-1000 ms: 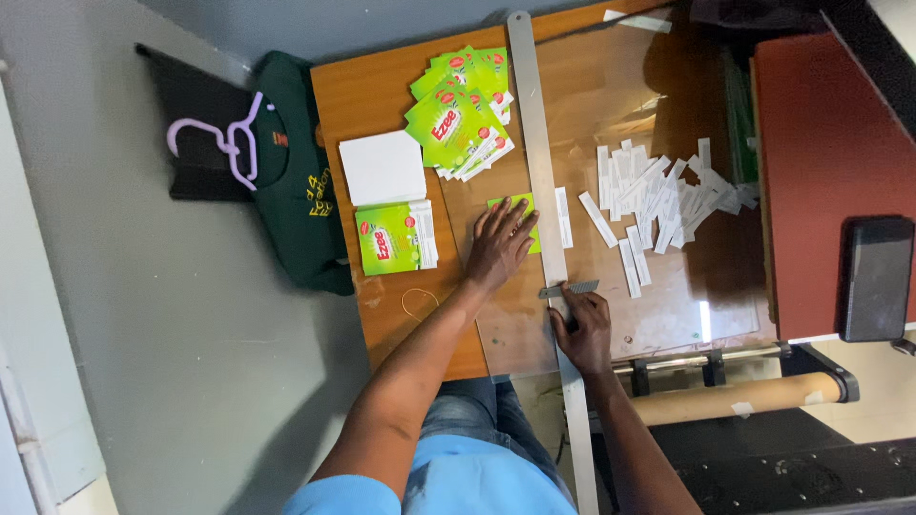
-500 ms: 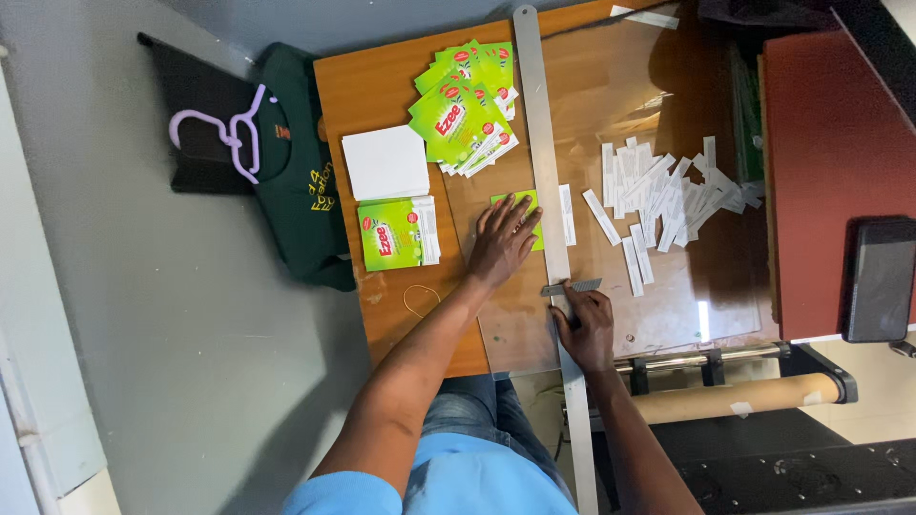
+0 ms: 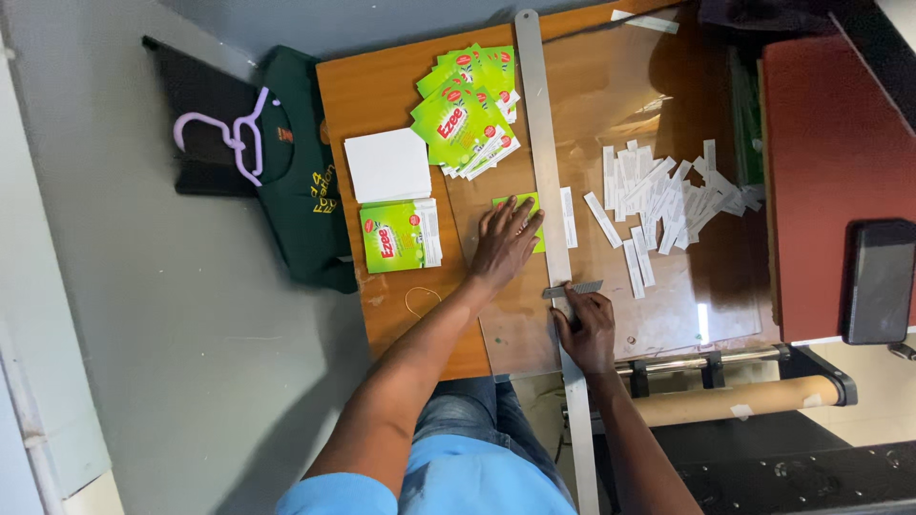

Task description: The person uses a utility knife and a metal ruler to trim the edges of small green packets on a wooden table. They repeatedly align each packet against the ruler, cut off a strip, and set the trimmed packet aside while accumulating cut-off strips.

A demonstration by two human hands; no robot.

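My left hand (image 3: 504,240) lies flat, fingers spread, pressing a green printed card (image 3: 523,204) against a long metal ruler (image 3: 546,162) on the wooden table (image 3: 363,86). My right hand (image 3: 587,326) grips a small grey cutter blade (image 3: 573,288) held against the ruler's right side near the table's front. A freshly cut white strip (image 3: 568,216) lies just right of the ruler.
A fan of green cards (image 3: 468,113), a white card stack (image 3: 387,165) and a green card stack (image 3: 401,236) lie left of the ruler. Several white strips (image 3: 668,195) are scattered on a clear sheet (image 3: 668,315). Green shirt (image 3: 305,191), purple hanger (image 3: 229,133), rubber band (image 3: 420,301), paper roll (image 3: 735,401).
Both hands stay almost where they were; the right hand with the blade has shifted only slightly along the ruler.
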